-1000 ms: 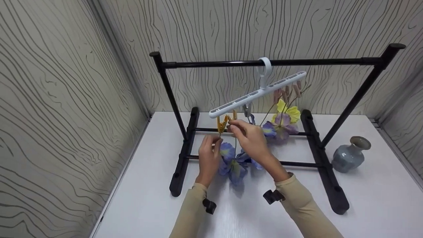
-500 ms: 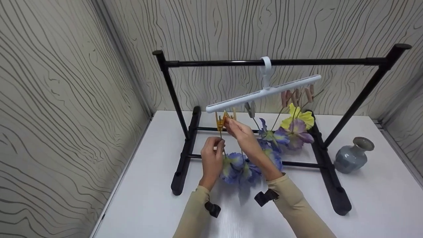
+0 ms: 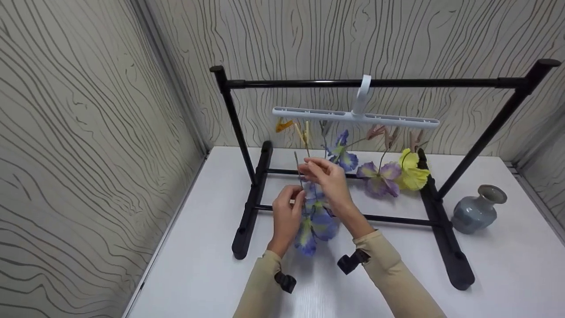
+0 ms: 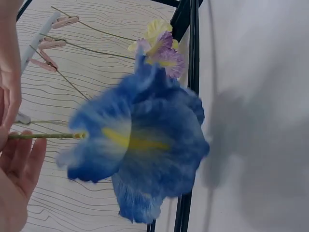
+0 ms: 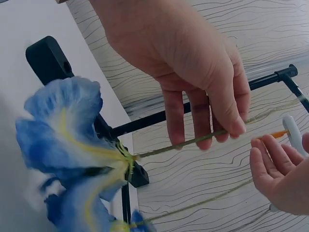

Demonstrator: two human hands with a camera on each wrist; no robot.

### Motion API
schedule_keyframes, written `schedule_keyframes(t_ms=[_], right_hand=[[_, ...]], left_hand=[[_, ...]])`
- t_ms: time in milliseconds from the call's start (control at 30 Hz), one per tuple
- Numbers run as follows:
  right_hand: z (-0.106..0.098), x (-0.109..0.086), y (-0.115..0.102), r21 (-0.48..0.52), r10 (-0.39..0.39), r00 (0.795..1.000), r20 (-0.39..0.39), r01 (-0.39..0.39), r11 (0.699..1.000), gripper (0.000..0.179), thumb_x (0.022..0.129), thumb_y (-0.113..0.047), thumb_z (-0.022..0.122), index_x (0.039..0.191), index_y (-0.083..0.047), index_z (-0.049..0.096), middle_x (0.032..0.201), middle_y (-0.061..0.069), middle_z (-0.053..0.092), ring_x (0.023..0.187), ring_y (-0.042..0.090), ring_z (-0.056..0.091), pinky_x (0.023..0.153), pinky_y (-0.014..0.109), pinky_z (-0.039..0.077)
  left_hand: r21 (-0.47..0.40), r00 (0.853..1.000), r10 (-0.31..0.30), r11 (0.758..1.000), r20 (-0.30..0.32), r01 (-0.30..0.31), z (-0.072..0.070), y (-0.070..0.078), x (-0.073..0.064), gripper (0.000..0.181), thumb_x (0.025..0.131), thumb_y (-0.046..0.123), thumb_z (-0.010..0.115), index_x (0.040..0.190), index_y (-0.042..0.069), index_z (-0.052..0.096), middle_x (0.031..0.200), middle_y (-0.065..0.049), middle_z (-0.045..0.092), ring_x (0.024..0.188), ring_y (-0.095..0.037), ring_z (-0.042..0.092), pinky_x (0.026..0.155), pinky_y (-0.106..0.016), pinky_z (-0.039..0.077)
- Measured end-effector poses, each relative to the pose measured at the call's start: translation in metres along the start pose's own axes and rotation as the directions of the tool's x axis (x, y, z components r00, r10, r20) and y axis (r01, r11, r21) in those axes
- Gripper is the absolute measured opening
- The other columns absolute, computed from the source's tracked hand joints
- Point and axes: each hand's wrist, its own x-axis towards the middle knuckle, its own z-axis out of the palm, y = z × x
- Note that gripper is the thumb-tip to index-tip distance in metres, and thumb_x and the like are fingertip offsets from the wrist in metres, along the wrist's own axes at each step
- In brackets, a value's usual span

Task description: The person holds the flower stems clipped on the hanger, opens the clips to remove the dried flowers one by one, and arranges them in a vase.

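My left hand pinches the thin stem of a blue artificial flower between thumb and fingers. The stem's upper end stands free, and the blue flower hangs below, its middle yellow. Slightly higher, my right hand has loosely bent fingers with nothing visible between them. An orange clothespin hangs tilted, without a stem, at the left end of the white hanger. Beside it a pale yellow clothespin grips another stem. The blue blooms overlap in the head view, so which belongs to which stem is unclear.
The hanger hooks over the bar of a black rack. Farther right, pink clothespins hold stems with a purple flower and a yellow flower. A grey-blue vase stands right of the rack on the white table.
My right hand has let go of the orange clothespin. The stem in my left hand has come out of it and down. The hanger has swung level, its left end rising.
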Motion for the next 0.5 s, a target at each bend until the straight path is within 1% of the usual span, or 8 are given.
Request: schedule_keyframes(t_ms=[100,200,367,433,500], right_hand=[[0.001,0.001,0.000,-0.029,-0.047,0.998,0.033,0.048,0.998,0.024,0.105,-0.003,0.059,0.123,0.011,0.067,0.111,0.020,0.074,0.104,0.031,0.072,0.087,0.033,0.059],[0.001,0.001,0.000,-0.076,-0.085,0.995,0.048,0.088,0.993,0.019,0.102,0.000,0.062,0.117,0.010,0.070,0.108,0.023,0.073,0.097,0.027,0.074,0.082,0.030,0.059],[0.000,0.000,-0.003,-0.145,-0.096,0.994,0.051,0.102,0.984,0.013,0.098,0.002,0.069,0.108,0.008,0.073,0.101,0.020,0.074,0.086,0.017,0.072,0.077,0.025,0.059],[-0.001,0.000,-0.003,-0.171,-0.102,0.994,0.043,0.108,0.979,0.012,0.097,0.001,0.070,0.107,0.007,0.074,0.098,0.017,0.074,0.085,0.020,0.072,0.076,0.025,0.059],[-0.003,0.000,-0.002,-0.178,-0.107,0.994,0.025,0.109,0.978,0.012,0.096,0.001,0.071,0.106,0.007,0.074,0.096,0.018,0.074,0.085,0.023,0.072,0.075,0.025,0.059]], left_hand=[[0.024,0.999,0.000,1.000,0.033,-0.001,0.001,0.001,-0.001,0.007,0.103,0.008,0.064,0.103,0.002,0.069,0.091,-0.007,0.068,0.079,-0.017,0.067,0.065,-0.030,0.058],[0.026,0.999,-0.016,1.000,0.040,0.015,0.003,0.001,-0.003,0.007,0.103,0.008,0.064,0.103,0.004,0.070,0.091,-0.006,0.069,0.078,-0.017,0.066,0.064,-0.031,0.058],[-0.014,0.996,-0.062,0.998,0.060,0.063,0.007,0.001,-0.008,0.005,0.103,0.006,0.065,0.103,0.005,0.070,0.091,-0.006,0.069,0.077,-0.017,0.066,0.060,-0.026,0.057],[-0.019,0.994,-0.080,0.996,0.077,0.082,0.008,0.002,-0.010,0.006,0.102,0.007,0.066,0.103,0.003,0.070,0.092,-0.006,0.069,0.077,-0.017,0.066,0.061,-0.025,0.057],[-0.004,0.990,-0.098,0.995,0.102,0.099,0.009,0.003,-0.011,0.006,0.102,0.008,0.067,0.104,0.002,0.069,0.093,-0.006,0.070,0.079,-0.016,0.066,0.065,-0.026,0.058]])
